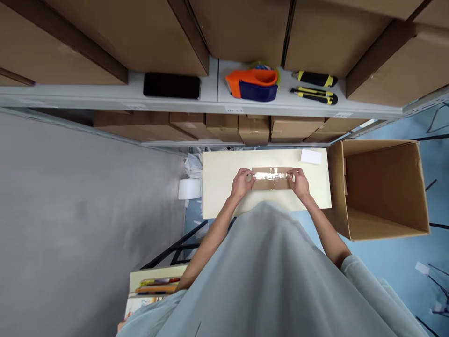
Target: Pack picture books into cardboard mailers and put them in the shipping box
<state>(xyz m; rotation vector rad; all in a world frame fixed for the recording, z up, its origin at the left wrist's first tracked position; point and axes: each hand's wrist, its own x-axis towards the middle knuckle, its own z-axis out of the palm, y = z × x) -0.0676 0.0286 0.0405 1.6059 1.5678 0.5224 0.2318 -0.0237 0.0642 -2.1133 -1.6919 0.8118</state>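
A small, flat brown cardboard box (272, 184) lies on the cream tabletop in front of me. A strip of shiny clear tape (270, 176) runs lengthwise along its top and looks wrinkled. My left hand (242, 183) grips the box's left end, thumb and forefinger curled in a pinch at the end of the tape. At the opposite end, my right hand (299, 184) is closed in the same way, its fingertips on the box's right edge. Whether the fingertips also pinch loose tape ends is too small to tell.
A small white box (310, 157) sits at the table's (219, 187) back right. A large open carton (386, 187) stands to the right. The shelf above holds a black phone (171, 86), an orange and blue tape dispenser (253, 84), utility knives (315, 87) and cartons. A white roll (189, 189) is at left.
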